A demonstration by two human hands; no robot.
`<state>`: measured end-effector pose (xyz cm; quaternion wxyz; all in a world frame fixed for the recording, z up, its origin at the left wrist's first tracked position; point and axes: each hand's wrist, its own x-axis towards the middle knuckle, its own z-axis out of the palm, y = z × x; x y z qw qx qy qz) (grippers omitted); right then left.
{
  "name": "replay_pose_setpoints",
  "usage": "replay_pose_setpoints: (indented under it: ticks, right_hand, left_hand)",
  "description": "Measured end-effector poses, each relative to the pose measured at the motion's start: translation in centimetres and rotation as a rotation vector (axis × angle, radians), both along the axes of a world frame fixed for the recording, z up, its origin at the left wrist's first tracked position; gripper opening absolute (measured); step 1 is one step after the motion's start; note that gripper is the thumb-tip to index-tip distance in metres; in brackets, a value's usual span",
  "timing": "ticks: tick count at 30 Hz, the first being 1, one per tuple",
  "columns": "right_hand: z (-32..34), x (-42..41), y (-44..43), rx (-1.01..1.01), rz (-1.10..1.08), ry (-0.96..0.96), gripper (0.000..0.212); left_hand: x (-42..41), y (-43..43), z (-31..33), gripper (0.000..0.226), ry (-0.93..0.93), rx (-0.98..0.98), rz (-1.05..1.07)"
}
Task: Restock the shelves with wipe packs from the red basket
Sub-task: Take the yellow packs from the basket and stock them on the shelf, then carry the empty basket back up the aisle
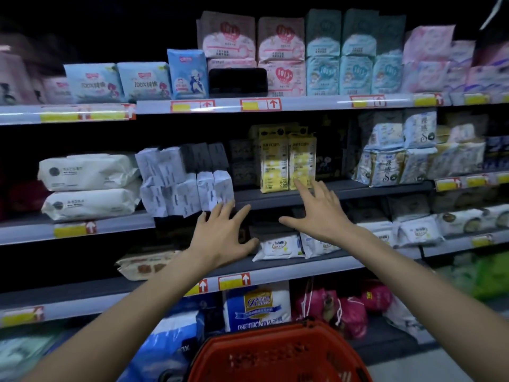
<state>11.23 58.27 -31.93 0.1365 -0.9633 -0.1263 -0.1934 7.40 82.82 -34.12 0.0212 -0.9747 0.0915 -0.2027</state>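
Here both hands (275, 224) splayed, empty, by shelf (344, 188); red basket (278, 354) below.

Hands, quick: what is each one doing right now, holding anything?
Left hand: open, fingers spread, holding nothing, by the white wipe packs.
Right hand: open, empty, fingertip at the yellow packs.

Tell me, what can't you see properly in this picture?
- Inside the red basket: cut off by the bottom edge of the head view, too dark to tell what's in it.
- Small white pack: its left end is hidden behind the left hand.
- Far-left shelf packs: blurred.
- Shelf behind the right hand: too dark.
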Motion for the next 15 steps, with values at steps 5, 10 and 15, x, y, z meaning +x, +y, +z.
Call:
replay_pose_setpoints:
  ticks: [5,10,15]
  right_hand:
    - [-3.4,-0.9,-0.5,0.005,0.025,0.019,0.108]
    - [-10.4,-1.0,-1.6,0.012,0.058,0.076,0.104]
    - [-21.2,-0.7,-2.4,-0.008,0.013,0.189,0.105]
  left_hand:
    - [-0.5,0.8,-3.2,0.094,0.031,-0.009,0.033]
    - [-0.6,1.0,-9.0,0.09,0.108,-0.042,0.039]
    - [-0.3,1.4,-18.6,0.093,0.343,-0.09,0.058]
